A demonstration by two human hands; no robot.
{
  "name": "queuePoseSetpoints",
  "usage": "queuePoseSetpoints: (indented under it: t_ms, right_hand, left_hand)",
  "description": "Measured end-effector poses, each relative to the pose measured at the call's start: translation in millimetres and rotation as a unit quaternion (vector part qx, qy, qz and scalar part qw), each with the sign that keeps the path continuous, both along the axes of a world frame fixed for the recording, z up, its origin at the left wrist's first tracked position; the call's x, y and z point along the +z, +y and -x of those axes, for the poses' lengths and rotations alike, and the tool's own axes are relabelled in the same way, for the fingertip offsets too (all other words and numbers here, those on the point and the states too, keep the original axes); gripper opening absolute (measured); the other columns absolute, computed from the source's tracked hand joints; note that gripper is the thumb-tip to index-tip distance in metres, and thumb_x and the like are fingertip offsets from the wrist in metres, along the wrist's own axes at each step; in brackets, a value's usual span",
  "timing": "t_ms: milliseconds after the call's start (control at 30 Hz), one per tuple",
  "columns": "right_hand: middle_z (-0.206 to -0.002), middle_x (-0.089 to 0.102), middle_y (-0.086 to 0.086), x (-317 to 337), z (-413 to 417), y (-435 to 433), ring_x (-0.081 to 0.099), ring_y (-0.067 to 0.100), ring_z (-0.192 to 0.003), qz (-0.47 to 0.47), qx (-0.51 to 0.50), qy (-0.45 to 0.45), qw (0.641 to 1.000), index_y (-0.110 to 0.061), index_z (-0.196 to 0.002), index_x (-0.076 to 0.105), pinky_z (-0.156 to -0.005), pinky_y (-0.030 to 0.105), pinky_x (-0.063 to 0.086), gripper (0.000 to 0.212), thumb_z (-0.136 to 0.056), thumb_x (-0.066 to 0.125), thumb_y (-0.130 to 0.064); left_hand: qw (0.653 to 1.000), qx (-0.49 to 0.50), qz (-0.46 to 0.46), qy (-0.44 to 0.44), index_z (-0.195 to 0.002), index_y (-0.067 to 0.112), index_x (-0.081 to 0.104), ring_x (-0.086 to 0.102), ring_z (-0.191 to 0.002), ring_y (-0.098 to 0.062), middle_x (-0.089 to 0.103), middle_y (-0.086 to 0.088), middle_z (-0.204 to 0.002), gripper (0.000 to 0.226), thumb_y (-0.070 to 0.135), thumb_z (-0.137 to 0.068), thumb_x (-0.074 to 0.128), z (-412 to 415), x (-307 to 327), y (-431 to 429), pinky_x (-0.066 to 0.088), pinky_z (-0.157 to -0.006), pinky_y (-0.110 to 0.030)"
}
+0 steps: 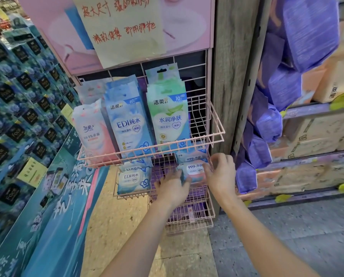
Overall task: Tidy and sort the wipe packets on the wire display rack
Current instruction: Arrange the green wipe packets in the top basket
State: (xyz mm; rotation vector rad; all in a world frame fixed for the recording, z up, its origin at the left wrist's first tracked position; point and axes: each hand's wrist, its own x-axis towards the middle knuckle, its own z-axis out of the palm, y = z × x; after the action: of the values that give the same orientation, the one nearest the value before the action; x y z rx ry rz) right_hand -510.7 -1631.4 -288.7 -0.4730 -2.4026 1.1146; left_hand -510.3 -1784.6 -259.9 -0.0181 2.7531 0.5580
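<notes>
Holding the front pink 999 wipe packet right of centre in the middle basket, the left hand grips its left edge and the right hand pinches its right. The upper basket looks sorted; lower tiers probably remain.

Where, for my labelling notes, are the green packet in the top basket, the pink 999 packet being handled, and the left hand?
green packet point(168, 118): head view, middle of its front face.
pink 999 packet point(194, 168): head view, on its white printed label.
left hand point(171, 189): head view, back of the hand.
</notes>
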Motion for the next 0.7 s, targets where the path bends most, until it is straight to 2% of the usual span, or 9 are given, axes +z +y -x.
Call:
queuePoseSetpoints:
  t_ms: [67,133,167,233,300,367,467,567,700]
  right_hand:
    - [-0.092,0.059,0.002,32.5,-8.5,0.1,0.06,0.023,-0.087,0.099,-0.037,0.129,0.986,-0.016,-0.094,0.061,-0.08,0.041,0.051,0.013,-0.085,0.067,-0.008]
    - [-0.085,0.059,0.001,82.7,-20.8,-0.8,0.058,0.008,-0.078,0.204,-0.052,0.261,0.942,-0.009,-0.094,0.059,-0.074,0.026,0.047,0.016,-0.085,0.06,0.004]
    - [-0.085,0.058,0.002,109.8,-26.0,-1.6,0.056,0.004,-0.076,0.232,-0.034,0.31,0.921,-0.004,-0.095,0.058,-0.073,0.021,0.045,0.018,-0.085,0.058,0.011]
    - [-0.09,0.061,0.009,157.8,-28.4,-2.9,0.058,0.01,-0.081,0.235,0.049,0.351,0.905,-0.001,-0.1,0.057,-0.076,0.021,0.047,0.023,-0.084,0.057,0.015]
    - [-0.103,0.066,0.01,193.1,-15.3,-5.6,0.064,0.016,-0.094,0.224,0.18,0.277,0.917,-0.01,-0.113,0.056,-0.085,0.026,0.052,0.035,-0.082,0.064,0.004]
    - [-0.12,0.064,0.002,210.2,11.9,-7.3,0.064,0.013,-0.108,0.183,0.273,0.102,0.939,-0.016,-0.133,0.047,-0.094,0.028,0.054,0.06,-0.078,0.073,-0.011]
    - [-0.131,0.06,0.0,218.2,46.0,-10.5,0.061,0.013,-0.116,0.107,0.334,-0.11,0.93,-0.015,-0.153,0.021,-0.094,0.026,0.053,0.105,-0.071,0.085,-0.022]
    - [-0.12,0.067,-0.001,212.3,64.3,-16.8,0.066,0.013,-0.109,0.129,0.366,-0.142,0.911,-0.019,-0.156,0.009,-0.097,0.031,0.053,0.117,-0.068,0.087,-0.012]
    - [-0.129,0.063,0.0,204.1,69.5,-18.7,0.065,0.012,-0.112,0.199,0.363,-0.14,0.899,-0.018,-0.158,0.006,-0.094,0.027,0.051,0.123,-0.068,0.089,-0.007]
  left_hand:
    - [0.997,-0.002,0.014,0.077,-0.145,0.028,0.054,0.052,-0.133,-0.03,0.059,-0.004,-0.14,0.047,0.048,-0.103,0.046,-18.9,21.5,2.8,0.028,-0.114,-0.051]
    - [0.98,-0.015,-0.053,0.193,-0.131,0.029,0.064,0.061,-0.118,-0.021,0.066,0.004,-0.123,0.036,0.042,-0.099,0.052,-38.2,46.4,1.2,0.04,-0.108,-0.044]
    - [0.962,-0.021,-0.109,0.251,-0.121,0.029,0.069,0.064,-0.109,-0.016,0.067,0.009,-0.114,0.029,0.037,-0.097,0.055,-46.9,60.2,-1.3,0.046,-0.103,-0.039]
    - [0.911,-0.015,-0.197,0.361,-0.107,0.023,0.072,0.065,-0.098,-0.008,0.068,0.011,-0.104,0.017,0.023,-0.093,0.062,-57.6,87.8,-8.2,0.048,-0.093,-0.02]
    - [0.865,0.008,-0.217,0.452,-0.103,0.015,0.073,0.064,-0.094,-0.007,0.07,0.007,-0.1,0.015,0.009,-0.09,0.067,-58.6,116.5,-12.7,0.042,-0.089,-0.008]
    - [0.842,0.023,-0.206,0.498,-0.106,0.012,0.072,0.063,-0.096,-0.009,0.07,0.003,-0.102,0.019,0.003,-0.089,0.068,-51.9,138.5,-14.9,0.039,-0.09,-0.007]
    - [0.872,0.041,-0.17,0.456,-0.126,0.012,0.065,0.06,-0.112,-0.014,0.065,0.0,-0.12,0.034,0.008,-0.092,0.067,-37.6,157.1,-13.6,0.037,-0.099,-0.015]
    - [0.909,0.067,-0.156,0.38,-0.141,0.014,0.055,0.061,-0.116,-0.02,0.054,-0.002,-0.137,0.043,0.013,-0.098,0.061,-25.5,165.8,-10.2,0.037,-0.094,-0.022]
    - [0.916,0.109,-0.18,0.34,-0.149,0.013,0.044,0.063,-0.115,-0.023,0.046,-0.003,-0.142,0.051,0.013,-0.101,0.06,-16.4,171.0,-9.7,0.04,-0.087,-0.024]
